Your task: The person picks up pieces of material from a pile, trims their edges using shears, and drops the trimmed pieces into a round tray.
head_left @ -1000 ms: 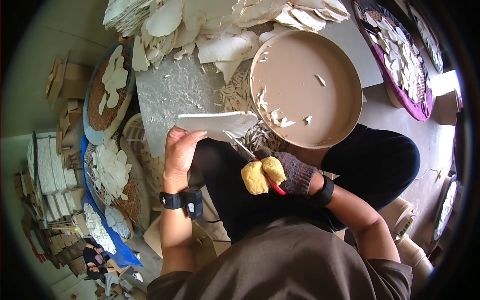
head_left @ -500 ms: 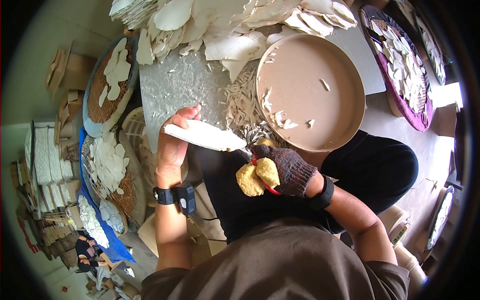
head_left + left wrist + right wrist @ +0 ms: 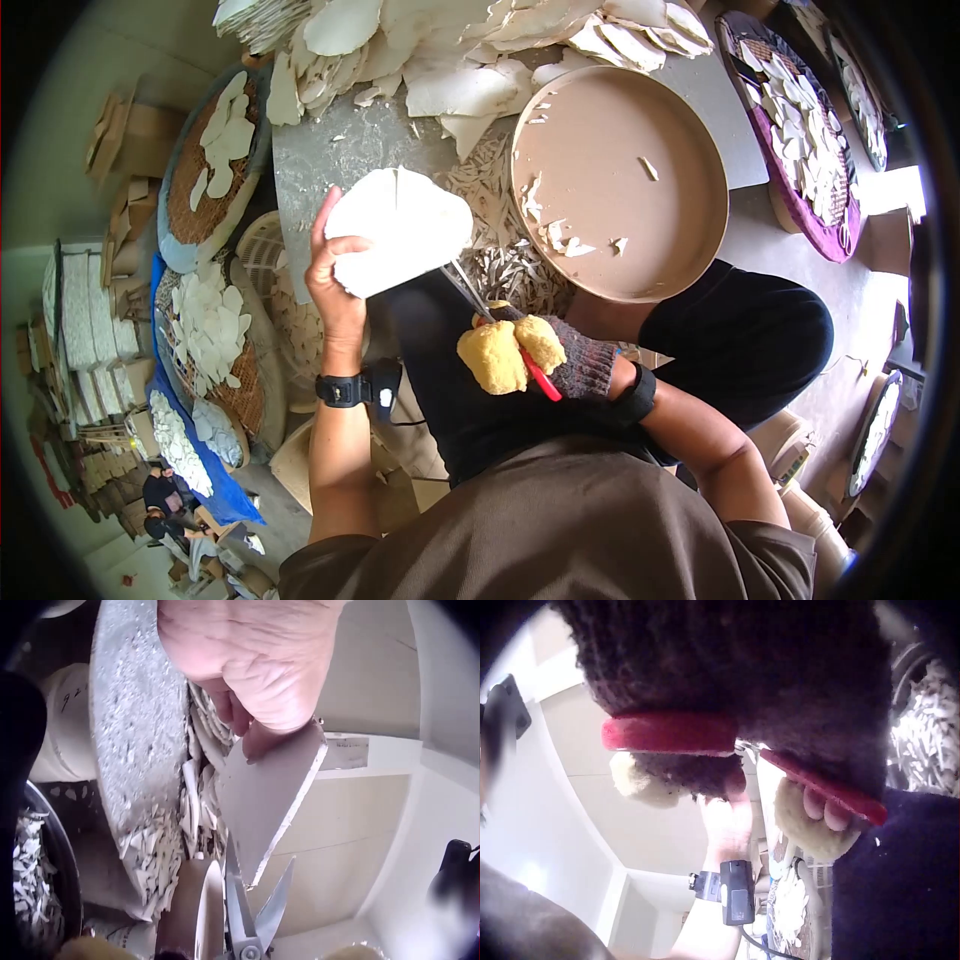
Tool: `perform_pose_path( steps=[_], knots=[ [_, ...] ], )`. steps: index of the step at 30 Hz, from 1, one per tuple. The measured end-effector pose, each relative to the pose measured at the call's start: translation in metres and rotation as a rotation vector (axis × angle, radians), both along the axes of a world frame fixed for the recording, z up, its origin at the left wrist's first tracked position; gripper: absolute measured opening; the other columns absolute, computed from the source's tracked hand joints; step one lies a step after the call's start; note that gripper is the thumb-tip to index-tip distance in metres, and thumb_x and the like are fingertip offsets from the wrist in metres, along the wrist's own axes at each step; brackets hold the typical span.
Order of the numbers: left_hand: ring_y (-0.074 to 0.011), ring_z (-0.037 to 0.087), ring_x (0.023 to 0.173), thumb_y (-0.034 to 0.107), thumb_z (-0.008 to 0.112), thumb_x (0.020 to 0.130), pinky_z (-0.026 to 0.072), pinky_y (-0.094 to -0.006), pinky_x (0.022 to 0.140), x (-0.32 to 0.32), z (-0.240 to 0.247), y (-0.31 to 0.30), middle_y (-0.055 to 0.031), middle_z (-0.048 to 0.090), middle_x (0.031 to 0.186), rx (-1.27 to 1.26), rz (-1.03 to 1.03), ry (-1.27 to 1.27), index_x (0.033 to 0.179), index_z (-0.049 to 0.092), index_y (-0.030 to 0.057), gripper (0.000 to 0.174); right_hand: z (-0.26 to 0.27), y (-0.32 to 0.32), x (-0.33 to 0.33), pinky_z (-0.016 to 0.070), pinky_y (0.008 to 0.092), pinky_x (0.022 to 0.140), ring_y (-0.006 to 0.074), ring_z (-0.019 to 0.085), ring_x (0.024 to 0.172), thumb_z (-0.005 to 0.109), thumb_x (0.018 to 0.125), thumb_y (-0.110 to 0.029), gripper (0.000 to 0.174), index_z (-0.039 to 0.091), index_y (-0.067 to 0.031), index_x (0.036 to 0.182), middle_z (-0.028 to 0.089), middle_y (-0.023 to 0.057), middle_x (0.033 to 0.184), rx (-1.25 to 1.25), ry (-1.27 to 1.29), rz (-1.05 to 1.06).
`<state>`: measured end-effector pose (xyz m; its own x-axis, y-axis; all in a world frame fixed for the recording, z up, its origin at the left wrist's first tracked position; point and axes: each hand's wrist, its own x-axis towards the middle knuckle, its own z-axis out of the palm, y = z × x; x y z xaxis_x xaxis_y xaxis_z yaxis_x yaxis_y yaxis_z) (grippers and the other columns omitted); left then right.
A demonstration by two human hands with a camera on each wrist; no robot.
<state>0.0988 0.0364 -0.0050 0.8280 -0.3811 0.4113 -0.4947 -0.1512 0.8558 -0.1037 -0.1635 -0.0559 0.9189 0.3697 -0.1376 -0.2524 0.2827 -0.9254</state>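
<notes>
In the head view my bare left hand (image 3: 336, 285) pinches a flat, white, rounded piece of sheet (image 3: 400, 230) at its left edge, broad face up to the camera. My right hand (image 3: 580, 362), in a dark knit glove, grips scissors (image 3: 466, 288) with red handles padded in yellow foam (image 3: 492, 357). The scissor tips reach the sheet's lower right edge. From the left wrist, the blades (image 3: 244, 911) stand apart, close by the lower corner of the sheet (image 3: 266, 802). Red handles (image 3: 671, 733) show below the glove in the right wrist view.
A large round tan tray (image 3: 620, 180) with a few scraps stands at front right. Cut slivers (image 3: 505, 270) heap beside it. Stacked white sheets (image 3: 460, 90) cover the back of the metal table (image 3: 310, 160). Baskets of cut pieces (image 3: 210, 320) stand at left, another (image 3: 800, 130) at right.
My left hand has turned the white sheet from edge-on to face up and raised it slightly. My right hand with the scissors has shifted a little left and down, blades now showing.
</notes>
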Motion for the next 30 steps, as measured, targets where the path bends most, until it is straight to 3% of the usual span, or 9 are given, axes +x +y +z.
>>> perform_pose_path(
  steps=[9, 12, 14, 19, 21, 23, 26, 28, 30],
  knots=[
    [-0.0282, 0.044, 0.129, 0.007, 0.068, 0.079, 0.0391, -0.0394, 0.104, -0.016, -0.015, -0.017, -0.0166, 0.042, 0.143, -0.035, -0.126, 0.066, 0.076, 0.066, 0.0102, 0.005, -0.019, 0.013, 0.001, 0.0394, 0.0329, 0.106, 0.0207, 0.053, 0.12, 0.048, 0.097, -0.006, 0.039, 0.042, 0.0018, 0.134, 0.051, 0.0131, 0.132, 0.417, 0.204, -0.12],
    [-0.0285, 0.044, 0.129, 0.008, 0.068, 0.079, 0.0388, -0.0398, 0.104, -0.011, -0.018, -0.019, -0.0177, 0.043, 0.142, -0.053, -0.129, 0.079, 0.076, 0.066, 0.01, 0.004, -0.007, 0.011, 0.003, 0.0394, 0.0342, 0.107, 0.0221, 0.053, 0.119, 0.045, 0.098, -0.006, 0.035, 0.045, 0.0018, 0.132, 0.052, 0.0147, 0.131, 0.299, 0.113, -0.131],
    [-0.0287, 0.045, 0.128, 0.009, 0.068, 0.079, 0.0387, -0.0401, 0.104, -0.005, -0.023, -0.02, -0.018, 0.043, 0.142, -0.06, -0.128, 0.067, 0.076, 0.066, 0.0097, 0.005, 0.005, 0.007, 0.008, 0.0391, 0.0348, 0.107, 0.0221, 0.053, 0.119, 0.046, 0.097, -0.005, 0.034, 0.046, 0.0009, 0.131, 0.053, 0.0147, 0.13, 0.193, 0.075, -0.111],
    [-0.0296, 0.046, 0.127, 0.008, 0.068, 0.079, 0.0393, -0.0408, 0.103, 0.005, -0.036, -0.021, -0.0182, 0.045, 0.14, -0.088, -0.127, 0.09, 0.075, 0.065, 0.0092, 0.006, -0.001, 0.004, 0.019, 0.0396, 0.0331, 0.106, 0.0213, 0.052, 0.12, 0.062, 0.09, -0.009, 0.04, 0.051, -0.0029, 0.128, 0.055, 0.0128, 0.128, 0.276, 0.107, -0.104],
    [-0.0296, 0.047, 0.127, 0.007, 0.068, 0.079, 0.0395, -0.0406, 0.103, 0.01, -0.037, -0.021, -0.0182, 0.046, 0.139, -0.077, -0.165, 0.121, 0.074, 0.065, 0.009, 0.006, 0.0, -0.005, 0.028, 0.0482, 0.032, 0.095, 0.022, 0.06, 0.109, 0.069, 0.086, -0.017, 0.046, 0.052, -0.0038, 0.126, 0.059, 0.0157, 0.12, -0.172, -0.269, -0.045],
    [-0.0296, 0.047, 0.126, 0.006, 0.068, 0.079, 0.0397, -0.0402, 0.103, 0.014, -0.038, -0.022, -0.018, 0.046, 0.139, -0.065, -0.188, 0.128, 0.074, 0.065, 0.0088, 0.007, -0.009, -0.004, 0.025, 0.0528, 0.0313, 0.083, 0.0214, 0.065, 0.096, 0.072, 0.084, -0.018, 0.047, 0.053, -0.0039, 0.125, 0.061, 0.0158, 0.113, 0.27, 0.029, -0.052],
    [-0.0294, 0.047, 0.126, 0.006, 0.068, 0.079, 0.0398, -0.0396, 0.103, 0.016, -0.038, -0.026, -0.0175, 0.047, 0.139, -0.038, -0.198, 0.088, 0.075, 0.065, 0.0087, 0.006, -0.004, -0.003, 0.03, 0.0547, 0.0285, 0.063, 0.0176, 0.067, 0.074, 0.074, 0.082, -0.017, 0.045, 0.055, -0.0045, 0.121, 0.065, 0.0117, 0.102, 0.496, 0.285, -0.146],
    [-0.0291, 0.048, 0.126, 0.006, 0.068, 0.079, 0.0399, -0.0393, 0.103, 0.015, -0.034, -0.03, -0.0171, 0.047, 0.139, -0.013, -0.192, 0.042, 0.076, 0.065, 0.0088, 0.005, -0.004, -0.003, 0.031, 0.0545, 0.0285, 0.064, 0.0173, 0.067, 0.077, 0.073, 0.082, -0.016, 0.044, 0.055, -0.0048, 0.121, 0.064, 0.0107, 0.103, 0.232, -0.021, -0.154],
    [-0.029, 0.047, 0.127, 0.005, 0.067, 0.078, 0.0397, -0.0388, 0.103, 0.018, -0.037, -0.03, -0.0172, 0.046, 0.139, -0.014, -0.198, 0.015, 0.077, 0.065, 0.0088, 0.005, 0.0, -0.004, 0.032, 0.0546, 0.0289, 0.069, 0.0173, 0.066, 0.083, 0.073, 0.083, -0.015, 0.043, 0.055, -0.005, 0.121, 0.064, 0.0099, 0.104, 0.13, -0.114, -0.175]
  ],
)
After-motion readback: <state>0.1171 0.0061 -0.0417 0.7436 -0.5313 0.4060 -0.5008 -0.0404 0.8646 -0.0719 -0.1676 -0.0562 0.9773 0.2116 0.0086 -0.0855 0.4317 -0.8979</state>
